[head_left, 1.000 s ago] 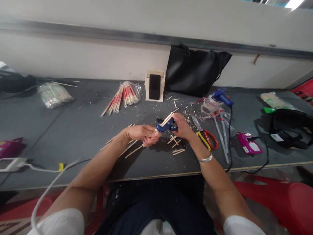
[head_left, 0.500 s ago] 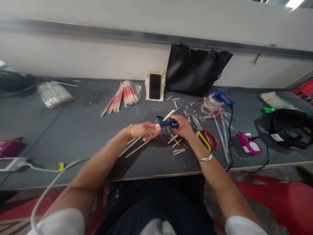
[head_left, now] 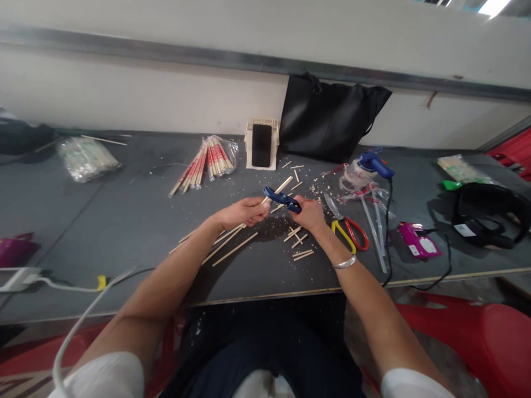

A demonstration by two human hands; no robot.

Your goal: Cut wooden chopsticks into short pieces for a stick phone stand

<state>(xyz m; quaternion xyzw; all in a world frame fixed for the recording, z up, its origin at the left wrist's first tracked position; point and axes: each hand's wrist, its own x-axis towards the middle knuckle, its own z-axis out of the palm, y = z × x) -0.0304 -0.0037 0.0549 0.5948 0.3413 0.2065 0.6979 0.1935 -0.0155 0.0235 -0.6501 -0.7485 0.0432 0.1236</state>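
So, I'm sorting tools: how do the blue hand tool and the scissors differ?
The blue hand tool is in the right hand; the scissors lie on the table. The blue hand tool looks dark blue; the scissors have one red and one yellow handle. Both are hand tools.

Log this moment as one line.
left hand: holding wooden sticks | right hand: gripping blue hand cutter at sticks | red-and-yellow scissors: on table
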